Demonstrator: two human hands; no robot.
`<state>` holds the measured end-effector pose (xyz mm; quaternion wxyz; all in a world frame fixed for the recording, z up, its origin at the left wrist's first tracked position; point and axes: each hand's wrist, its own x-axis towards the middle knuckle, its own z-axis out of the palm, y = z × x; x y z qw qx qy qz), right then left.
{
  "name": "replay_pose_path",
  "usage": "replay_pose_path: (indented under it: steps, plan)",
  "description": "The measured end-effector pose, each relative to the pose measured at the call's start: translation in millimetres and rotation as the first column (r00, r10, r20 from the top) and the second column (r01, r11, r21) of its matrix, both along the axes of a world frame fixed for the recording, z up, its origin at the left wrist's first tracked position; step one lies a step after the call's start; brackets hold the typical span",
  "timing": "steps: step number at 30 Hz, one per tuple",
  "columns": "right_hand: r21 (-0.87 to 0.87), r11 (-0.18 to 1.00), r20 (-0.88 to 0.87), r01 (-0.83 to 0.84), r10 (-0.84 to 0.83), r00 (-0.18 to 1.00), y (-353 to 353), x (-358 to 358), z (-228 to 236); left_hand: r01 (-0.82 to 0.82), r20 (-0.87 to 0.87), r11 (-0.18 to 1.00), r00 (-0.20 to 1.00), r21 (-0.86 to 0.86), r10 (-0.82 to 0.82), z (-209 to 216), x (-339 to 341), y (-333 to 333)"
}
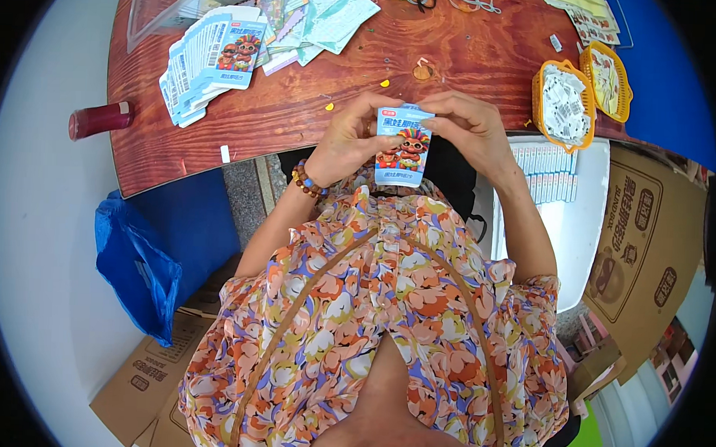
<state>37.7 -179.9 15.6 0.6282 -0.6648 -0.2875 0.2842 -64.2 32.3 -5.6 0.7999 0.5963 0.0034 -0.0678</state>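
A small light-blue printed box point(399, 163), with colourful cartoon figures on its front, is held upright above my lap near the table's front edge. My left hand point(347, 138) grips its left side, the thumb lying across the front. At the upper right corner, the thumb and fingers of my right hand point(473, 131) pinch the top edge, where a narrow flap shows. What lies behind the box is hidden. Farther left on the table, a fanned stack of matching flat cartons point(201, 75) has one front facing up.
The red-brown wooden table point(298, 119) carries two yellow baskets point(583, 135) of small packets at right. Below them, a white foam box point(559, 230) holds rows of small boxes. A dark red cylinder point(101, 121) stands at left, near a blue bag point(139, 271). Cardboard cartons point(649, 249) flank me.
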Motion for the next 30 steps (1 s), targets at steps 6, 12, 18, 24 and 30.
replay_pose_path:
  steps: [6, 12, 18, 24, 30]
  plan:
    - [-0.033, 0.988, -0.179, 0.149, -0.152, 0.972, 25, 14, 1, -0.22, 0.011, 0.975, 0.975, 0.015, 0.22, 12, 20, 28]
    - [0.23, 0.889, -0.787, 0.396, -0.07, 0.613, 73, -4, -26, -0.527, 0.484, 0.56, 0.842, 0.639, 0.239, 8, 2, 20]
    - [-0.169, 0.986, -0.043, -0.003, -0.004, 0.999, 122, 20, -9, -0.717, 0.354, 0.63, 0.696, 0.299, 0.624, 2, -8, 35]
    - [-0.465, 0.71, 0.667, 0.529, -0.111, 0.737, 155, 92, -10, -0.547, 0.297, 0.502, 0.817, 0.67, 0.494, 5, -16, 49]
    - [-0.494, 0.743, 0.533, 0.452, -0.152, 0.832, 154, 104, -33, -0.491, 0.257, 0.503, 0.848, 0.712, 0.464, -2, -17, 53]
